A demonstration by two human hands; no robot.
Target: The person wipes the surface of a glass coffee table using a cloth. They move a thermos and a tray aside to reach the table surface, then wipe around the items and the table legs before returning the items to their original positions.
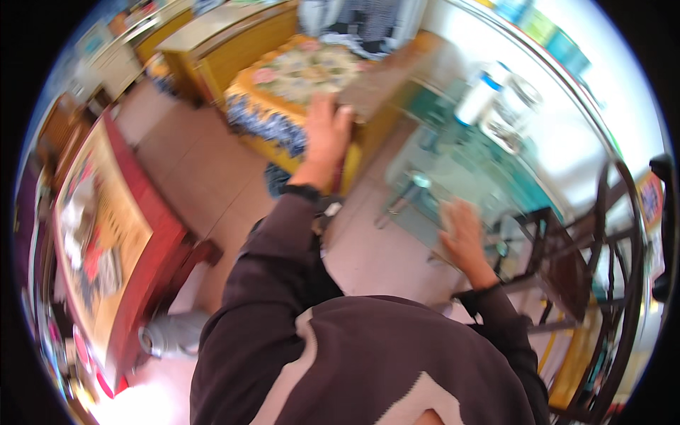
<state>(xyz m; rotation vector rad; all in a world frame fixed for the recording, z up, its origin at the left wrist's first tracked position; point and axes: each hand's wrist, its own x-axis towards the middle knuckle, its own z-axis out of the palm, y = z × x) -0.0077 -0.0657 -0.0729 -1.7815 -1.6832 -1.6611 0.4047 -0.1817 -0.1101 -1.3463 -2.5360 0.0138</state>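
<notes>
My left hand (324, 138), in a dark sleeve, is raised with thumb and fingers apart and nothing in it. Behind it lies a flowered cushion or cover with an orange border (287, 98) on a wooden seat; whether the fingers touch it I cannot tell. To the right, my right hand (465, 239) is held out with its fingers spread, near the edge of a glass table (478, 175). A white roll or bottle with blue bands (482, 94) and a clear container (512, 114) stand on that table.
At the left stands a red-edged table (135, 180) with cloths and papers on it. A grey jug or flask (172, 333) is on the floor beside it. Dark wooden chairs (566, 265) stand at the right. Behind my left hand is a wooden cabinet (249, 48).
</notes>
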